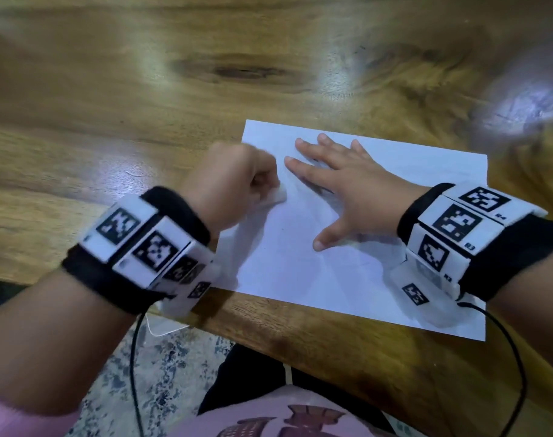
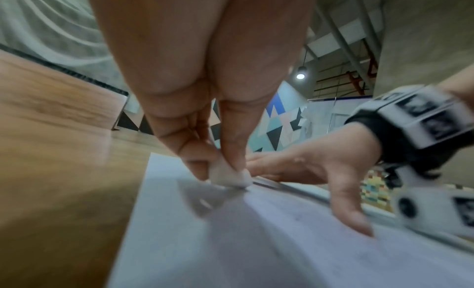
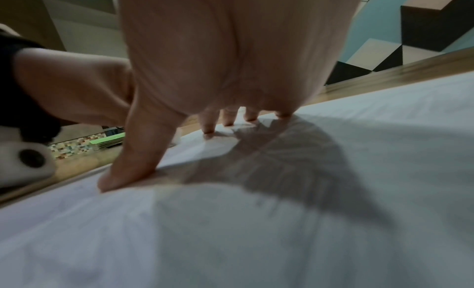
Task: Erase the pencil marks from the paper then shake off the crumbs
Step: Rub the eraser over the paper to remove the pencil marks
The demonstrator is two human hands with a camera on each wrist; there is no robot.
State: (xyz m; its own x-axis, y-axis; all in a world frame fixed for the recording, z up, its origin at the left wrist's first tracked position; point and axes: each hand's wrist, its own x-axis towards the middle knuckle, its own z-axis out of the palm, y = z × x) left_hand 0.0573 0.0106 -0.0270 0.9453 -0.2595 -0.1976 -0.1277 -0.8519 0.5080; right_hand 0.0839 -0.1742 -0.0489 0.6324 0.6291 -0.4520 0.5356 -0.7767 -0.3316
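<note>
Both hands are down on the white rectangular sheet of paper (image 1: 347, 272), which lies flat on the glossy wooden table (image 1: 142, 105) close to its near edge. Her left hand (image 1: 234, 181) is curled into a loose fist near the sheet's left edge, thumb and fingertips (image 2: 197, 166) pinching a small white block eraser (image 2: 231, 176) whose lower end touches the paper. From the left wrist view the eraser shows pressed against the sheet, a grey shadow spreading beneath it. Her right hand (image 1: 351, 184) lies flat with fingers spread and straight, palm down on the upper middle of the sheet, just beside the eraser hand, with the thumb (image 3: 128, 166) planted apart from the other fingers. Any pencil marks are too faint and blurred to make out clearly. Black straps with white marker blocks wrap both wrists, and a thin black cable (image 1: 136, 357) hangs from the left one.
</note>
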